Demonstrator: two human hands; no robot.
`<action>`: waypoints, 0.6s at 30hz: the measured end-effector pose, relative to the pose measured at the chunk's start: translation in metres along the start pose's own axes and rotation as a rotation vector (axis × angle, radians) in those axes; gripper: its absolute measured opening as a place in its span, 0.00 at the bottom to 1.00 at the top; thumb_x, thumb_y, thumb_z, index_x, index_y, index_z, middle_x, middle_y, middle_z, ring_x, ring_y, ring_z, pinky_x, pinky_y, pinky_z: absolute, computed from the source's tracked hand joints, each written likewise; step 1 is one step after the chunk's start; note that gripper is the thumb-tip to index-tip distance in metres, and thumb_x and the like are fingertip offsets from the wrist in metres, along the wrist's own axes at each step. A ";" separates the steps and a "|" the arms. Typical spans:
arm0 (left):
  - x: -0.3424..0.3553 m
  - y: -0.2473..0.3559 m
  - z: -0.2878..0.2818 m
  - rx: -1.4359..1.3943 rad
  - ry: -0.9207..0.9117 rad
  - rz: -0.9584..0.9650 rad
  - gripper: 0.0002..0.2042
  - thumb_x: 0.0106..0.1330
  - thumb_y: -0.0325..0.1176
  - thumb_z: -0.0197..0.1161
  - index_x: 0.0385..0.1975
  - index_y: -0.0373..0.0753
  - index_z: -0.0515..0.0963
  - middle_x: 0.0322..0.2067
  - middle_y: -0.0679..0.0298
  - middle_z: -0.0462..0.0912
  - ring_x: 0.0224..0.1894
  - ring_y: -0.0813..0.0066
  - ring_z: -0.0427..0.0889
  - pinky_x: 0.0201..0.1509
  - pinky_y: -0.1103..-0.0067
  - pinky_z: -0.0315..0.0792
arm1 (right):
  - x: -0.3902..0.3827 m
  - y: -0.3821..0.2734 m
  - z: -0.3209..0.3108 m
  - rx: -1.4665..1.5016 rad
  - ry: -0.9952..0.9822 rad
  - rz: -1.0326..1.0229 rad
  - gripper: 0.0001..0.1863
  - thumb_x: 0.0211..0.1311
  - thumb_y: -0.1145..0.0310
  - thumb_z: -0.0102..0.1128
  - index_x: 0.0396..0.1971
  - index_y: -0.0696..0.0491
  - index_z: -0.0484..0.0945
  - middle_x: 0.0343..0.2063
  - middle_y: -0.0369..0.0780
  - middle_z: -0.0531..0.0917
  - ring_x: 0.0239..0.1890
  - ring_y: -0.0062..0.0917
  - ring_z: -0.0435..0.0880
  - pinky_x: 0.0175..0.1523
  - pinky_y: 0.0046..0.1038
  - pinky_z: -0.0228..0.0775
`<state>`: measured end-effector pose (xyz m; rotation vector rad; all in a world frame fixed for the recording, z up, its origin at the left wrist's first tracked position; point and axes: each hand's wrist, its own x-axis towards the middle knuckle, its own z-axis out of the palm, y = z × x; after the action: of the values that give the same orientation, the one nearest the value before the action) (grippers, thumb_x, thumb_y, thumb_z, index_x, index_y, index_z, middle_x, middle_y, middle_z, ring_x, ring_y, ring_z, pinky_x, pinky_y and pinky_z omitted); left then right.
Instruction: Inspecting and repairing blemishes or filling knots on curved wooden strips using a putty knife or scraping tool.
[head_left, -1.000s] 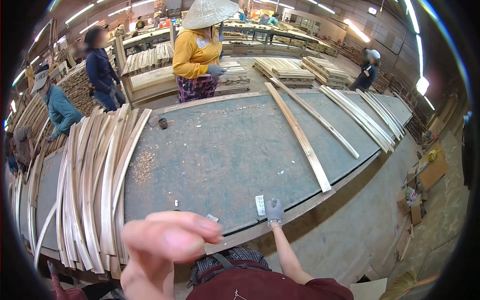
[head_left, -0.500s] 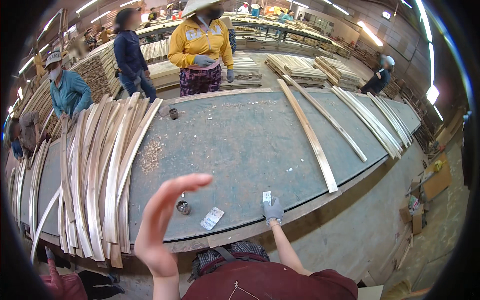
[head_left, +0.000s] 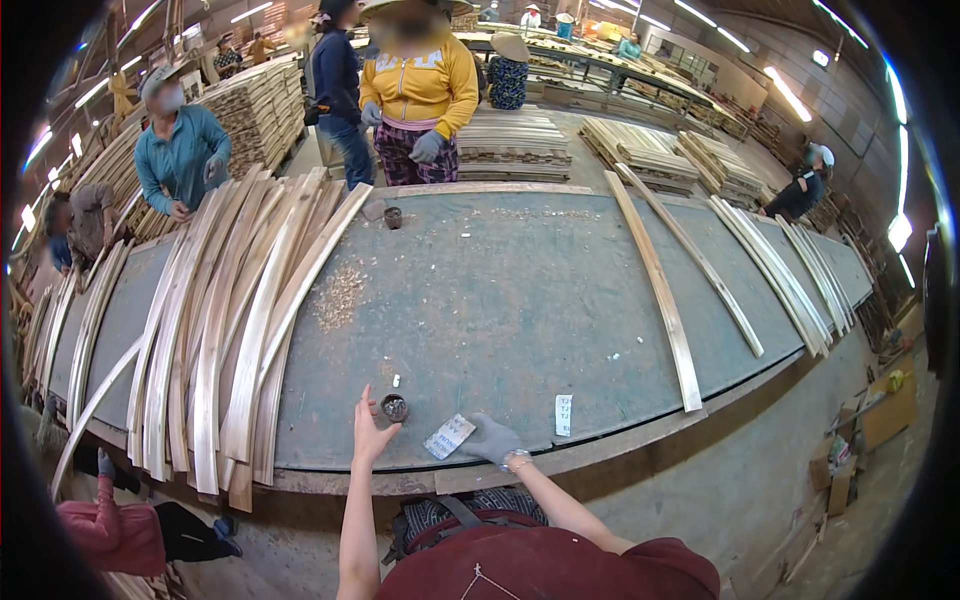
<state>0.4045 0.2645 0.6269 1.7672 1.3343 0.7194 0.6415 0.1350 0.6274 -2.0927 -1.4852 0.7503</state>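
My bare left hand (head_left: 372, 430) is open over the near edge of the table, thumb and fingers apart beside a small dark cup (head_left: 394, 408) with bits in it. My right hand (head_left: 493, 440), in a grey glove, lies low over the table with its fingers stretched out. Its fingertips meet the edge of a crumpled white packet with blue print (head_left: 449, 437); no grip on it shows. A narrow white printed strip (head_left: 564, 415) lies alone farther right. A small white piece (head_left: 397, 381) sits just beyond the cup.
Long wooden strips (head_left: 240, 320) overlap across the table's left side. More strips (head_left: 655, 290) lie at the right. Wood shavings (head_left: 340, 297) and another dark cup (head_left: 393, 217) are on the green tabletop (head_left: 500, 310). A person in yellow (head_left: 420, 90) stands across the table.
My right hand has left the white strip and moved left to the packet. My left hand has come down from in front of the view to beside the cup. The view has shifted.
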 end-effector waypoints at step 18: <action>0.007 -0.003 0.035 -0.311 0.269 0.041 0.47 0.37 0.26 0.72 0.61 0.42 0.52 0.35 0.59 0.81 0.38 0.69 0.79 0.48 0.76 0.69 | 0.048 -0.023 0.048 0.126 0.167 0.320 0.15 0.45 0.57 0.59 0.30 0.50 0.71 0.26 0.45 0.80 0.33 0.41 0.80 0.36 0.38 0.69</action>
<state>0.4333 0.2624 0.6056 1.4897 1.2795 1.1537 0.6064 0.1901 0.5990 -2.2608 -1.0015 0.7396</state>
